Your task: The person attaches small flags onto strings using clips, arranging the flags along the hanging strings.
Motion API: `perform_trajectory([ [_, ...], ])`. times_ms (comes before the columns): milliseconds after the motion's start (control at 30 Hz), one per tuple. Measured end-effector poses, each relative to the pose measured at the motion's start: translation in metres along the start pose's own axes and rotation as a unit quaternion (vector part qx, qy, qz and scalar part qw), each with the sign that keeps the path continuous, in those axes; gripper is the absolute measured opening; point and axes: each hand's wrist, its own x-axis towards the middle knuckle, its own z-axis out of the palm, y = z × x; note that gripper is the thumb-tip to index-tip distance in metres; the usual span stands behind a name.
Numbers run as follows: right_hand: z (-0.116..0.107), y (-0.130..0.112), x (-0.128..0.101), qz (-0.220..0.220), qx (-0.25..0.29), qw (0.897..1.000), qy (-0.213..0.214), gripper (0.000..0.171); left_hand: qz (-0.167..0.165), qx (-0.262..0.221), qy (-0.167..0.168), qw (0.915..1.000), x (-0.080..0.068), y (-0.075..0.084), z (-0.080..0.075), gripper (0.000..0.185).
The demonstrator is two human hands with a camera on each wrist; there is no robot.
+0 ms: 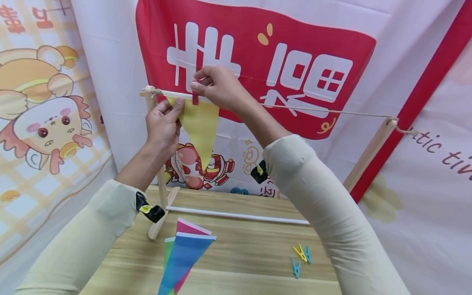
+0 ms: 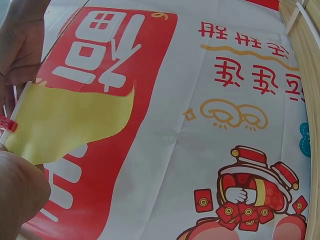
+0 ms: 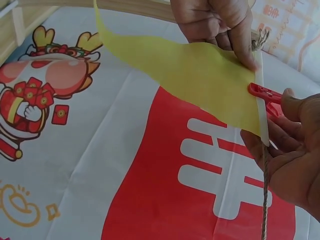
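A yellow triangular pennant (image 1: 202,127) hangs point down from the twine (image 1: 332,111), near the left wooden post. My left hand (image 1: 164,123) pinches the pennant's white top edge by its left corner, thumb in front. Just right of that, a red clothespin (image 3: 265,93) sits over the white edge around its middle. My right hand (image 1: 221,88) pinches the clothespin's upper end between thumb and fingers. In the left wrist view the pennant (image 2: 75,120) spreads out sideways, with the clothespin (image 2: 7,123) at its edge.
Wooden posts stand at left (image 1: 162,180) and right (image 1: 372,153), joined low down by a white rod (image 1: 236,215). Blue, pink and green pennants (image 1: 188,254) lie overlapped on the wooden table (image 1: 250,262). One yellow clothespin (image 1: 300,253) and two blue clothespins (image 1: 296,268) lie at right. A printed cloth (image 1: 121,53) hangs behind.
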Motion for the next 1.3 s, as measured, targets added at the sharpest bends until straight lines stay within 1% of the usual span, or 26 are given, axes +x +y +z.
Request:
perform_trajectory([
  [167, -0.002, 0.004, -0.005, 0.002, -0.005, 1.000, 0.000, 0.051, 0.004, 0.006, -0.005, 1.0000, -0.001, -0.001, 0.000, 0.056],
  [267, -0.003, 0.007, -0.009, -0.001, -0.001, 1.000, 0.007, 0.049, 0.008, 0.002, -0.008, 0.9999, -0.001, -0.001, 0.001, 0.056],
  [333, -0.004, 0.008, -0.011, -0.005, 0.009, 1.000, 0.015, 0.044, 0.011, 0.000, -0.012, 0.9999, -0.001, -0.002, 0.001, 0.056],
  [500, -0.006, 0.014, -0.017, -0.032, 0.041, 0.998, 0.041, 0.031, 0.012, 0.005, -0.020, 0.9997, -0.003, -0.002, 0.001, 0.058],
  [700, -0.009, 0.022, -0.021, -0.071, 0.055, 0.993, 0.078, 0.028, 0.007, 0.026, -0.017, 0.9995, -0.006, -0.004, -0.002, 0.059],
  [867, -0.010, 0.028, -0.023, -0.095, 0.080, 0.986, 0.108, 0.024, 0.002, 0.044, -0.017, 0.9989, -0.008, -0.006, -0.006, 0.057],
  [1067, -0.012, 0.034, -0.029, -0.109, 0.088, 0.984, 0.111, 0.023, 0.000, 0.068, -0.014, 0.9976, -0.010, -0.009, -0.011, 0.051],
  [1300, -0.013, 0.039, -0.034, -0.123, 0.098, 0.981, 0.111, 0.022, -0.011, 0.082, -0.012, 0.9965, -0.009, -0.015, -0.014, 0.043],
])
